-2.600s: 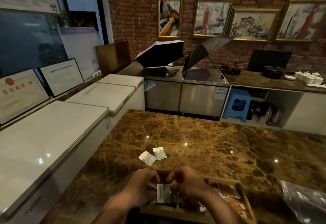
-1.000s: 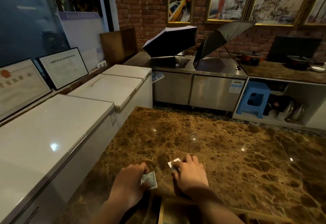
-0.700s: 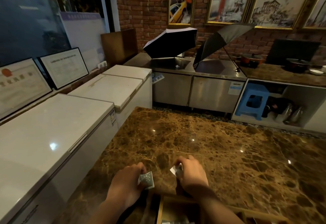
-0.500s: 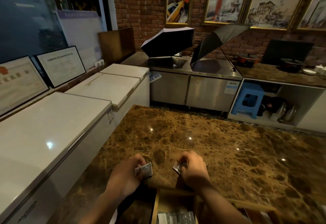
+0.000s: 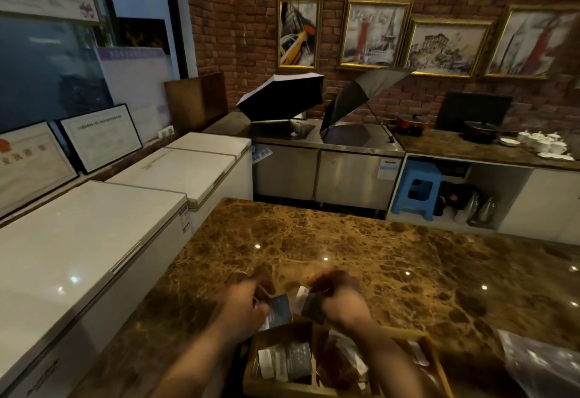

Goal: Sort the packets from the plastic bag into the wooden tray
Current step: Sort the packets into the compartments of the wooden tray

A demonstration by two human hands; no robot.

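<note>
Hands: both were blurred with motion, held close together just above the far rim of the wooden tray [image 5: 314, 326].
Left hand [image 5: 243, 308]: its fingers were closed on a dark packet [image 5: 279, 311], pinched by its left edge; the print on the packet could not be read.
Right hand [image 5: 340, 298]: it gripped a second packet [image 5: 309, 302], dark with a pale upper edge; the fingers covered much of it, so its full shape was hard to make out.
Wooden tray: it sat on the brown marble surface [image 5: 376, 256] at the near edge, cut off by the bottom of the view; the forearms crossed over its near half.
Left compartment: a small stack of grey and white packets [image 5: 287, 363] lay inside, overlapping; how many could not be counted.
Middle and right compartments: brownish packets [image 5: 343, 357] showed between the arms, mostly hidden by the right forearm and too dim to tell apart.
Plastic bag [image 5: 539, 363]: clear and crumpled, it lay on the surface to the right of the tray, running out of view at the corner; its contents could not be seen.
Beyond: white chest freezers [image 5: 94, 240] stood to the left, and two open umbrellas [image 5: 282, 96] rested on a steel counter against the brick wall.
</note>
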